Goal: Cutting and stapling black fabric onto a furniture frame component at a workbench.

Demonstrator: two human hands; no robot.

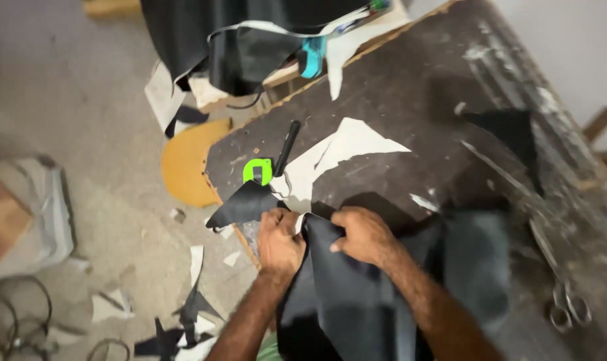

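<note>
My left hand (280, 241) and my right hand (362, 235) both grip a large sheet of black leather-like material (357, 294) at its top edge, close together, near the left corner of a dark worn worktable (410, 93). The sheet drapes down toward me. A triangular black flap (244, 206) sticks out to the left of my left hand. Just beyond my left hand lies a green-and-black tool (266, 167) with a black handle. White-backed offcuts (337, 150) lie on the table behind my hands.
Metal scissors (565, 294) rest at the table's right edge. A black offcut (510, 134) lies farther right. A rolled black sheet (250, 40) and a teal tool (311, 57) sit at the far end. Scraps (183, 321), an orange curved board (186, 160) and cables (16, 321) litter the floor.
</note>
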